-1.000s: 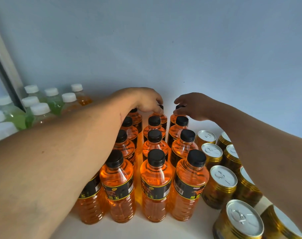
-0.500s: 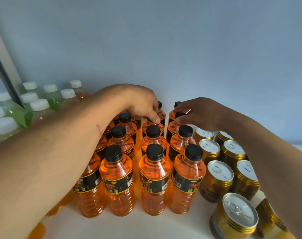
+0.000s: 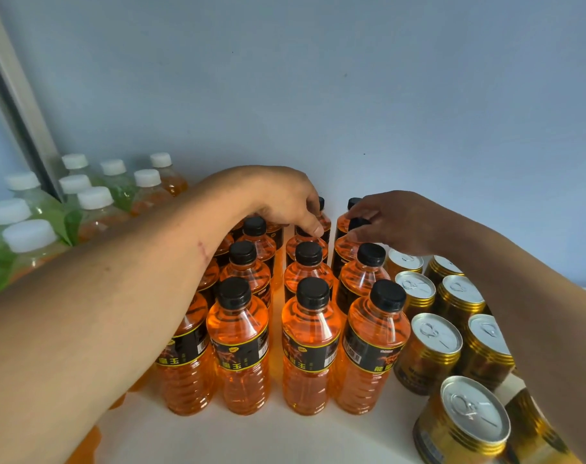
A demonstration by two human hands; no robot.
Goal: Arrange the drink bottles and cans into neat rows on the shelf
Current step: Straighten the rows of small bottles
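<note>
Both hands have drawn back a row since a moment ago: the left hand [image 3: 285, 199] now pinches a third-row bottle's [image 3: 306, 241] cap, the right hand's [image 3: 395, 222] fingers [image 3: 362, 212] grip another bottle cap [image 3: 358, 224]. On the white shelf [image 3: 251, 437] I count seven gold cans [image 3: 429, 353] and eight white-capped bottles [image 3: 94, 209]; orange bottles partly hidden.

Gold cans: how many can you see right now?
8 cans, right of the orange bottles: back pair and, second pair and, third pair and, front can, another partly behind the right forearm. More may be hidden.
</note>
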